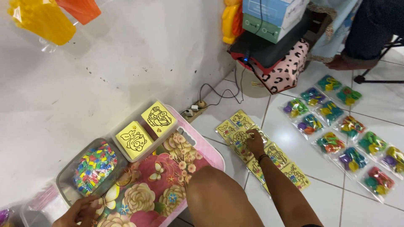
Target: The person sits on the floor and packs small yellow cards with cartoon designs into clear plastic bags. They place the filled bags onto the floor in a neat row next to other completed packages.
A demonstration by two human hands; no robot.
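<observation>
Right hand (254, 143) presses fingertips flat on yellow cards (240, 136) on the floor (277, 126); left hand (80, 212), loosely curled, touches a plastic tub (67, 180).

Both arms are bare, with no sleeve showing anywhere up from the fingers. The right hand (254, 142) wears a thin dark band just behind it at the wrist, while the left hand (80, 211) shows no ring or band. A bare knee (219, 197) rises between the arms.
</observation>
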